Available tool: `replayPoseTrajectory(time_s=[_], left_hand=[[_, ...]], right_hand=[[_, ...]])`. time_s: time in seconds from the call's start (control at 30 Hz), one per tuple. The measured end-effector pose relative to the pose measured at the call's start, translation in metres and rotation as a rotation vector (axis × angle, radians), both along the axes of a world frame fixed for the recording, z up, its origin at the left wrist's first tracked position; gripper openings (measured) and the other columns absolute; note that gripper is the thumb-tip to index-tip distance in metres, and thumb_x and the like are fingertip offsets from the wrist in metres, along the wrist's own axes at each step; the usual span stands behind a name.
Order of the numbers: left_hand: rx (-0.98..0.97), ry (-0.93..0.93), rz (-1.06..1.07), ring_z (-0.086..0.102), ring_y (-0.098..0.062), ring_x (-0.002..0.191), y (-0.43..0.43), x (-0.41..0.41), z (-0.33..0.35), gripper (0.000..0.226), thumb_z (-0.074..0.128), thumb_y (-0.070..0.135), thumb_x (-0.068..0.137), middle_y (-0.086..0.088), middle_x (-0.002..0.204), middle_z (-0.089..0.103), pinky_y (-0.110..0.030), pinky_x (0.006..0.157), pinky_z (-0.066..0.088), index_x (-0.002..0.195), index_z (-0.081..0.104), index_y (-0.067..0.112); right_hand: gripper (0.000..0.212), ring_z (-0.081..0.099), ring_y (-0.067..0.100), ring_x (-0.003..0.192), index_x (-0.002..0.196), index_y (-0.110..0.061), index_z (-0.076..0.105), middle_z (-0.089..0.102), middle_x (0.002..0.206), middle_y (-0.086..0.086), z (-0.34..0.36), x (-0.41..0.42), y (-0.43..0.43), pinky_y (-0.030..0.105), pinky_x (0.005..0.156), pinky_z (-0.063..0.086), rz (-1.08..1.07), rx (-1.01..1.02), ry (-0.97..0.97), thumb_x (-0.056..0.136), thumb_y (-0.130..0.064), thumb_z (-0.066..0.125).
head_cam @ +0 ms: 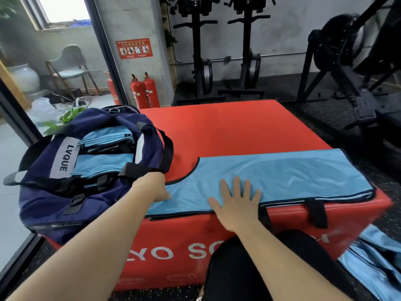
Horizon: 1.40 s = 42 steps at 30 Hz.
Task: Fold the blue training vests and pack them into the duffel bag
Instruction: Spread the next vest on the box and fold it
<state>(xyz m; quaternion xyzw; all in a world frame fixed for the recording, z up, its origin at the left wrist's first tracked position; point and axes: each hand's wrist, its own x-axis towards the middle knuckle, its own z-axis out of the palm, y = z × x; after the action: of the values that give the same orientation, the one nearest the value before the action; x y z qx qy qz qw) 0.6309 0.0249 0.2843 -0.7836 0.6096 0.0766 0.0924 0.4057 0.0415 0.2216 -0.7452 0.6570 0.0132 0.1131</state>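
Observation:
A light blue training vest lies flat, folded lengthwise, along the near edge of the red padded box. My right hand presses flat on its middle with fingers spread. My left hand grips the vest's left end by the curved black-trimmed neckline. The navy duffel bag stands open on the box's left corner, with several folded blue vests inside.
More blue vests lie on the floor at lower right. Two red fire extinguishers stand behind the box by a pillar. Black gym machines fill the back and right. A glass partition runs along the left.

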Motion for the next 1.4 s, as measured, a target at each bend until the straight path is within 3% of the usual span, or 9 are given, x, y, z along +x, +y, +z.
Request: replayPoseTrajectory(time_s=[0.27,0.37,0.47,0.6,0.87,1.0,1.1,1.2,1.4], left_hand=[[-0.074,0.823,0.393,0.063,-0.026,0.07,0.005,0.007,0.025,0.017,0.07,0.006,0.078,-0.013,0.08,0.064,-0.031,0.064,0.051,0.091,0.061,0.001],[-0.107,0.939,0.425,0.062,-0.027,0.073,0.005,0.0,0.047,0.016,0.066,0.004,0.08,-0.015,0.083,0.066,-0.032,0.065,0.05,0.096,0.062,0.003],[-0.166,1.015,0.421,0.055,-0.02,0.062,-0.003,-0.026,0.072,0.013,0.065,0.005,0.078,-0.009,0.071,0.058,-0.026,0.057,0.043,0.09,0.06,0.007],[-0.13,1.007,0.381,0.04,-0.012,0.04,-0.013,-0.081,0.091,0.014,0.063,0.004,0.08,-0.005,0.05,0.047,-0.017,0.039,0.034,0.069,0.054,0.006],[-0.145,1.106,0.333,0.049,-0.017,0.047,-0.029,-0.183,0.099,0.017,0.056,0.01,0.087,-0.007,0.056,0.054,-0.022,0.052,0.037,0.07,0.058,0.008],[-0.122,1.23,0.23,0.058,-0.013,0.063,-0.03,-0.216,0.109,0.006,0.059,0.023,0.08,-0.001,0.07,0.071,-0.027,0.063,0.038,0.078,0.059,0.017],[-0.199,1.122,0.051,0.053,-0.017,0.078,-0.03,-0.221,0.093,0.037,0.056,0.028,0.057,-0.005,0.089,0.062,-0.03,0.067,0.036,0.093,0.052,0.019],[-0.084,0.622,-0.055,0.035,-0.026,0.127,-0.02,-0.221,0.044,0.094,0.062,0.033,0.052,-0.001,0.133,0.044,-0.048,0.104,0.034,0.139,0.028,0.038],[-0.124,0.205,-0.015,0.016,-0.027,0.143,-0.009,-0.234,-0.012,0.107,0.07,0.041,0.064,-0.003,0.149,0.025,-0.061,0.111,0.018,0.149,0.005,0.035]], right_hand=[[0.074,-0.023,0.038,0.145,0.155,-0.03,-0.009,-0.022,0.16,0.01,0.006,-0.003,-0.004,0.064,0.11,-0.015,-0.001,0.075,-0.057,0.095,-0.069,0.012],[0.07,0.002,0.033,0.149,0.155,-0.021,0.015,0.011,0.162,0.014,0.032,-0.003,-0.008,0.059,0.115,0.002,-0.033,0.098,-0.217,0.098,-0.061,0.024],[0.03,0.057,0.02,0.107,0.114,-0.023,0.063,0.066,0.119,0.002,0.073,-0.003,-0.007,0.043,0.098,0.045,-0.008,-0.014,-0.629,0.094,-0.04,0.051],[0.012,0.058,0.0,0.063,0.098,-0.018,0.068,0.07,0.086,0.002,0.125,-0.016,0.004,0.016,0.065,0.051,0.119,0.18,-1.161,0.087,-0.023,0.067],[0.048,0.063,0.015,0.092,0.107,-0.024,0.053,0.065,0.1,-0.008,0.128,-0.054,-0.014,0.037,0.082,0.053,-0.004,-0.009,-0.914,0.069,-0.035,0.081],[0.019,0.055,0.026,0.084,0.102,-0.017,0.053,0.06,0.098,0.002,0.115,-0.088,-0.043,0.03,0.061,0.04,-0.214,-0.172,-0.73,0.084,-0.02,0.06],[0.009,0.048,0.027,0.073,0.081,-0.014,0.045,0.051,0.08,0.002,0.105,-0.122,-0.063,0.028,0.05,0.028,-0.285,-0.227,-0.771,0.084,-0.013,0.054],[0.02,0.048,0.027,0.068,0.069,-0.016,0.038,0.047,0.071,0.0,0.095,-0.147,-0.075,0.03,0.052,0.03,-0.327,-0.257,-0.796,0.084,-0.013,0.052],[0.007,0.052,0.026,0.072,0.081,-0.015,0.045,0.051,0.078,0.001,0.071,-0.17,-0.081,0.029,0.054,0.034,-0.341,-0.183,-0.749,0.083,-0.012,0.051]])
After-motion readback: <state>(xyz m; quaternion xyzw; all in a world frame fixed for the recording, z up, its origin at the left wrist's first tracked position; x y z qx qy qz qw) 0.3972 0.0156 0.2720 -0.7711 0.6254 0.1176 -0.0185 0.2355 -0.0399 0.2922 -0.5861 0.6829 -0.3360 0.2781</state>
